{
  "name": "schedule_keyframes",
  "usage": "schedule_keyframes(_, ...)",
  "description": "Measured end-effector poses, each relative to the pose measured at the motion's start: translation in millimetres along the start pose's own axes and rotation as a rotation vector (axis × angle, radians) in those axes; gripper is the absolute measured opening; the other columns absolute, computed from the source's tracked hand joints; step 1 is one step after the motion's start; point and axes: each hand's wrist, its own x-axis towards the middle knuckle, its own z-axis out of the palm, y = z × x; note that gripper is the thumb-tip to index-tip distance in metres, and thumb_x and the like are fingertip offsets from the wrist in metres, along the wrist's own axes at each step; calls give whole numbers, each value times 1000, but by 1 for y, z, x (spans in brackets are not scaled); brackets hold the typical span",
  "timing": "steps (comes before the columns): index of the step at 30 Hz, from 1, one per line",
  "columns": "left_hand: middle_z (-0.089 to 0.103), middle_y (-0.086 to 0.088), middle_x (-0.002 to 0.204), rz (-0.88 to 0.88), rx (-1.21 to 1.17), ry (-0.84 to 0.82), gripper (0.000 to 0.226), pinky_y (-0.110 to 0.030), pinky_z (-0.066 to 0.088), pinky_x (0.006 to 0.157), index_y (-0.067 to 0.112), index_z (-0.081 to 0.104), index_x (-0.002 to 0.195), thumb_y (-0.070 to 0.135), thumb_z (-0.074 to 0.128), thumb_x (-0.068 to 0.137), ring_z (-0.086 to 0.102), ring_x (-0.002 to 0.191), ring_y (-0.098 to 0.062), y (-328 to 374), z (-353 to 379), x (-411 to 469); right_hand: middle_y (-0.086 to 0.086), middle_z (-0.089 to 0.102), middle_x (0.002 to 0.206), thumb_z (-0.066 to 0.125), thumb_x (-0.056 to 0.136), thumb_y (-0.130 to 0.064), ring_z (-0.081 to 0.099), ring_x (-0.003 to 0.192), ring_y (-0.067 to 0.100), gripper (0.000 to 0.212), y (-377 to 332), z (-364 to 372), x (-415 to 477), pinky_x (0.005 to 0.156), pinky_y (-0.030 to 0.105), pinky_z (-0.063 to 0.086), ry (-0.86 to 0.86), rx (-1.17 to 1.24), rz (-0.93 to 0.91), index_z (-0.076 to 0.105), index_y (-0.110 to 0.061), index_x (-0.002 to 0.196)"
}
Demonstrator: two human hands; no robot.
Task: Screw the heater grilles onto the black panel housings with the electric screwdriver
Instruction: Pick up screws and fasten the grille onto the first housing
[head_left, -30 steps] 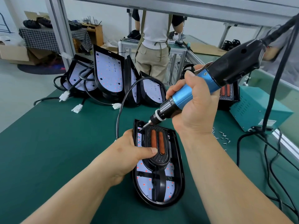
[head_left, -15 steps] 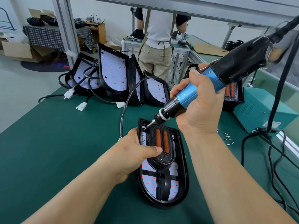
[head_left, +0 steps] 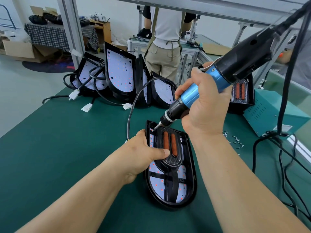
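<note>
A black panel housing lies flat on the green mat, its white LED board facing up. A dark heater grille with two orange bars sits on its upper half. My left hand grips the housing's left edge, thumb pressing on the grille. My right hand holds the blue and black electric screwdriver. Its bit tip touches the housing's top left corner beside the grille.
Several more housings with cables and white plugs lean at the back. A finished panel stands by the teal power box. Loose screws lie right of my wrist. Black cables trail at right. A person stands behind.
The view shifted slightly; both hands, the screwdriver and the housing keep the same relation, with the bit staying at the top left corner.
</note>
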Motion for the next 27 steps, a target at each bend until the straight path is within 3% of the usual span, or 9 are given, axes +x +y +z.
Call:
schedule_keyframes(2,71,-18,112,1,-3,-5,45,-53,49,102,3,55,123,0,74,82,68,106,-36,0,0,-1,10,46,61,64,75,-10,48,45,23,28,0,0,1,52,30,45,5,-6,-2,46,-9,96)
schedule_keyframes(7,71,-18,112,22,3,-11,65,-53,50,101,4,55,123,16,76,63,68,106,-36,3,1,-3,9,45,61,64,75,-10,48,44,22,29,1,2,4,50,29,44,11,-4,7,44,-9,96)
schedule_keyframes(14,70,-20,113,20,1,-14,59,-54,48,102,3,56,122,13,78,68,67,108,-39,3,1,-3,2,49,48,63,77,-9,48,42,20,28,2,-1,5,49,29,45,0,23,17,42,-8,95)
schedule_keyframes(27,70,-20,112,30,7,-4,64,-55,49,101,3,56,122,16,76,62,67,107,-39,2,2,-2,2,47,48,64,76,-11,47,41,20,31,3,0,5,51,29,43,1,20,14,41,-9,97)
